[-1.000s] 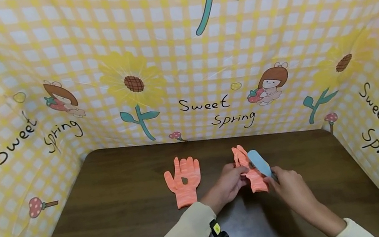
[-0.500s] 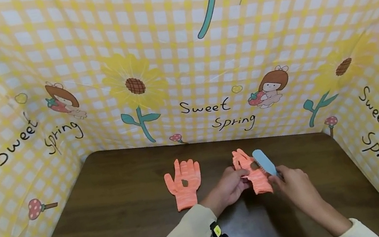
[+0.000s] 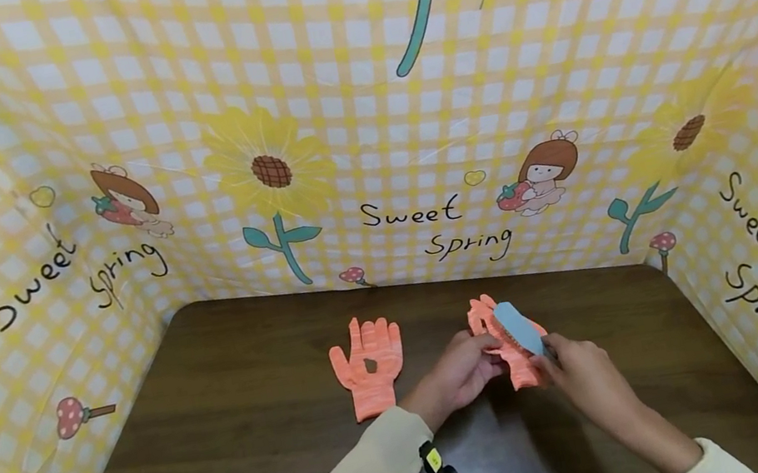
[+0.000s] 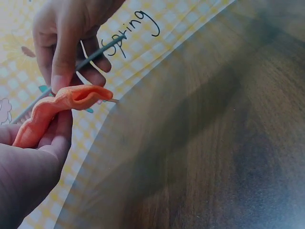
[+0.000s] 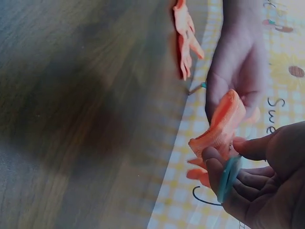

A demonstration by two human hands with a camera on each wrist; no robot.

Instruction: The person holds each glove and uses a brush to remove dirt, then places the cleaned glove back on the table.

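My left hand grips an orange knitted glove by its left edge, above the table. A light-blue brush is in my right hand, which holds it by the handle. Its bristle side faces the glove and the brush head lies across the palm, hiding the middle. In the left wrist view the cuff of the glove hangs partly open, with the thin edge of the brush behind it. The right wrist view has fingers and thumb round the brush.
A second orange glove lies flat on the dark wooden table, left of my hands, with a dark patch on its palm. Yellow checked cloth walls the table at the back and sides.
The brush moved right, off the held glove's dark patch, then back left and down over the palm. The held glove shifted slightly. The second glove stays where it was.
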